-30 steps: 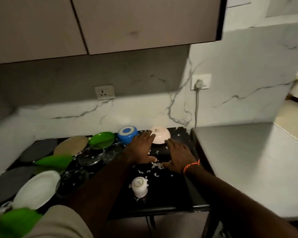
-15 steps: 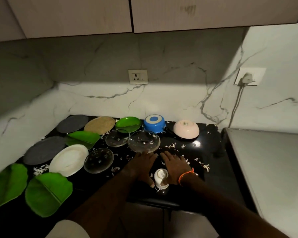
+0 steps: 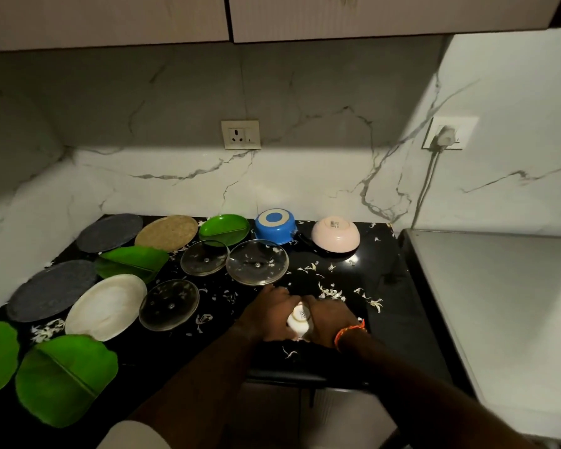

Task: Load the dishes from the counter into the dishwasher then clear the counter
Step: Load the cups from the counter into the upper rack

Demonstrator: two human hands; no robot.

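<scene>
Marble-look backsplash (image 3: 305,176) w/ grey veins is seen behind the black top. A wall socket (image 3: 240,135) is mounted at centre; a 2nd socket (image 3: 447,133) at right has a white plug (image 3: 445,135) pushed in, its cord (image 3: 425,186) hung down the wall. Upper cabinets (image 3: 272,17) are set above. A pale steel-grey surface (image 3: 499,303) is butted against the right side.

Counter (image 3: 382,306) layout — cup (image 3: 299,320) upside down near the front edge, left hand (image 3: 269,314) and right hand (image 3: 329,315) against either side of it. Behind: three glass lids (image 3: 257,266). Back row — plates left, two overturned bowls (image 3: 336,236) right. Leaves (image 3: 64,379) far left.
</scene>
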